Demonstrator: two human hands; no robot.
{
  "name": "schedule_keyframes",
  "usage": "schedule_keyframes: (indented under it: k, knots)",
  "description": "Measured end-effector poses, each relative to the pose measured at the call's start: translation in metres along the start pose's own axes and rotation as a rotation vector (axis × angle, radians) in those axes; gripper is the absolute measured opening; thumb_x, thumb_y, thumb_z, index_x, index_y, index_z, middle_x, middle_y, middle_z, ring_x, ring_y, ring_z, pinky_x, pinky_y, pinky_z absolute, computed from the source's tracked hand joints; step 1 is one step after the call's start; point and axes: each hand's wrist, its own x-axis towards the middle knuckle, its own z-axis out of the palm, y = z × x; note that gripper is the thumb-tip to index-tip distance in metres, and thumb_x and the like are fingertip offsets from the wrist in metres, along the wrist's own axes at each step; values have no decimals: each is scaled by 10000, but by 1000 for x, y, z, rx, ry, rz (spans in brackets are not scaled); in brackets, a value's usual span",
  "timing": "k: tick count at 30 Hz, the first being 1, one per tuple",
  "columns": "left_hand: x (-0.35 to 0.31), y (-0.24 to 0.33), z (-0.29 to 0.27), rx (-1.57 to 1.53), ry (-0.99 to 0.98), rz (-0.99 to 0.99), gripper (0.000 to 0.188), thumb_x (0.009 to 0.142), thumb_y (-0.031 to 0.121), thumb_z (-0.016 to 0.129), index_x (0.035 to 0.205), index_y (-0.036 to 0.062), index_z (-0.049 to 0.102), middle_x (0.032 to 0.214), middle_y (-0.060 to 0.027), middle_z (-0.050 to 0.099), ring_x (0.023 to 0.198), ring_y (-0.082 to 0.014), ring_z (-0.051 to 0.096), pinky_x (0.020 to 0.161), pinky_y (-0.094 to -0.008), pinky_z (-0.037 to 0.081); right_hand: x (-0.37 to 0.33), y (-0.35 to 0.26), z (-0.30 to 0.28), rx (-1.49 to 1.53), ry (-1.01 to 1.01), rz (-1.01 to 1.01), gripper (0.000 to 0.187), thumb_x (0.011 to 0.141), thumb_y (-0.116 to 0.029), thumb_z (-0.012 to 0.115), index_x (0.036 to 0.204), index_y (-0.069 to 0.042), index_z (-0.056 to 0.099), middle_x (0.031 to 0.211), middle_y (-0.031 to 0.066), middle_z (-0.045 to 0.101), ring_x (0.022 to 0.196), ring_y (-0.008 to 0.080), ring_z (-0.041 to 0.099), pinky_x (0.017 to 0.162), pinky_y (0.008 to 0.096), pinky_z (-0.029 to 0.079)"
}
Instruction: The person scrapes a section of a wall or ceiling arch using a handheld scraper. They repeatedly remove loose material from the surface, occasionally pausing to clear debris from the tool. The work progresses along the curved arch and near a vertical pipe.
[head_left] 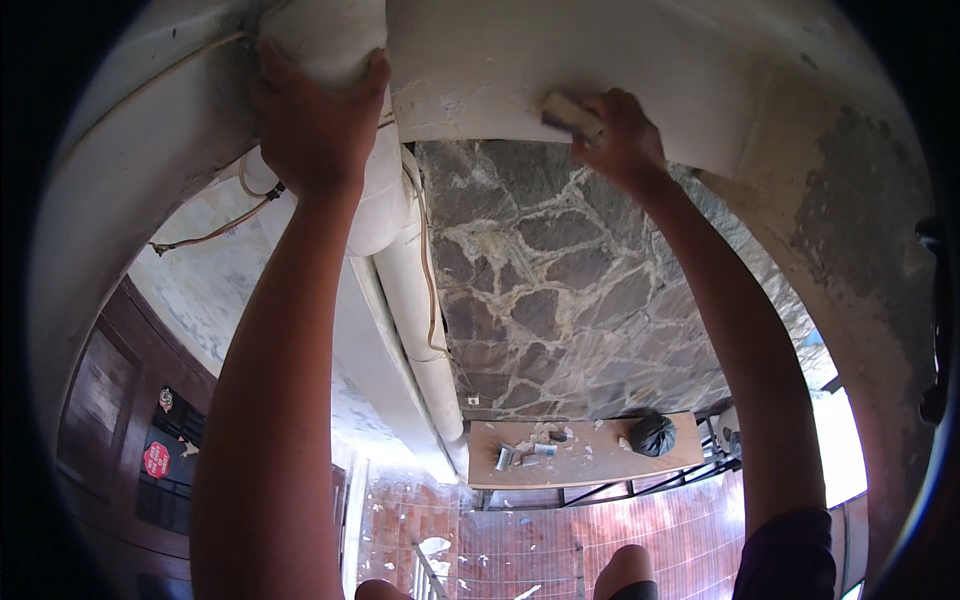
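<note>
My right hand (628, 143) is closed round a small tan-and-grey block (571, 115) that looks like a sanding block, blurred by motion. The block lies against the lower part of a smooth off-white painted surface (560, 60), near its edge above the stone wall. Up at the left, my left hand (320, 125) grips a thick white pipe (325, 30), its thumb along the right side and its fingers round the left. The fingertips are partly hidden. Below that hand, the pipe continues downward as a narrower white pipe (410, 290) with a thin cable beside it.
Grey stone cladding (560, 250) covers the wall. Far below, a wooden table (590, 465) bears a black plastic bag (653, 436), small rolled pieces and scraps. White flakes lie on the reddish floor (500, 540). Near my legs is a metal ladder-like frame (427, 572); a dark door (120, 400) stands left.
</note>
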Motion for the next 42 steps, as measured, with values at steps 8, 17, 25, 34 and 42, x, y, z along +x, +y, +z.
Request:
schedule_keyframes:
  k: [8, 17, 25, 34, 42]
  knots:
    - [1, 3, -2, 25, -38, -31, 1032, 693, 634, 723, 1415, -14, 369, 1218, -254, 536, 1067, -391, 617, 826, -482, 545, -8, -7, -1, 36, 98, 55, 463, 691, -224, 779, 1098, -84, 608, 1084, 106, 595, 1015, 285, 599, 895, 405, 540]
    - [2, 6, -5, -31, -67, -66, 1014, 698, 598, 733, 1417, -18, 371, 1242, -238, 536, 1104, -379, 605, 868, -475, 533, -5, -13, 5, 69, 207, 228, 418, 679, -216, 778, 1046, -98, 617, 1060, 107, 600, 1030, 277, 592, 847, 396, 548]
    - [2, 8, -4, 6, -49, -54, 1020, 706, 601, 729, 1428, -18, 357, 1282, -244, 515, 1114, -388, 599, 901, -469, 526, 4, -31, 15, 52, -26, 149, 352, 711, -162, 742, 1031, -66, 631, 1013, 138, 615, 963, 295, 609, 805, 408, 564]
    - [2, 10, -7, 10, -57, -48, 1029, 700, 594, 744, 1428, -17, 352, 1238, -232, 517, 1089, -385, 611, 835, -481, 555, 25, -61, 30, 151, 362, 321, 451, 636, -175, 805, 1041, -81, 631, 1031, 106, 598, 990, 285, 599, 849, 394, 553]
    - [2, 8, -6, -8, -24, -31, 1031, 696, 586, 759, 1421, -29, 359, 1227, -241, 528, 1082, -395, 612, 842, -489, 548, 45, -93, 43, 201, 318, 286, 464, 683, -202, 790, 1103, -102, 619, 1028, 91, 587, 1007, 274, 588, 904, 391, 532]
